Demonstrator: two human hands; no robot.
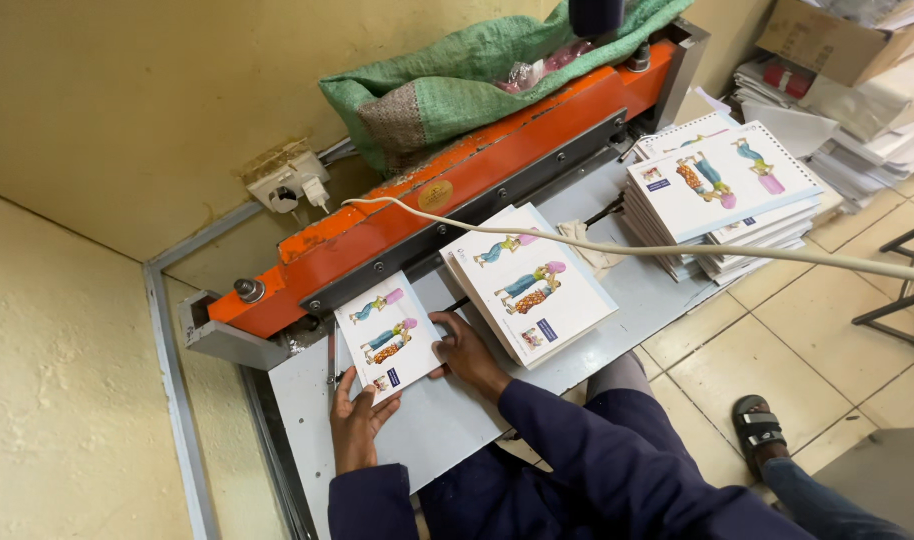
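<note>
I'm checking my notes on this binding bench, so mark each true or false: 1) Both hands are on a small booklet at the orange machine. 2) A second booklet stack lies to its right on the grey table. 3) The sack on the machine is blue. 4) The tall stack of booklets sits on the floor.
1) True: the left hand and right hand hold the small booklet against the orange machine.
2) True: the second stack lies on the grey table.
3) False: the sack is green.
4) False: the tall stack sits on the table.
</note>
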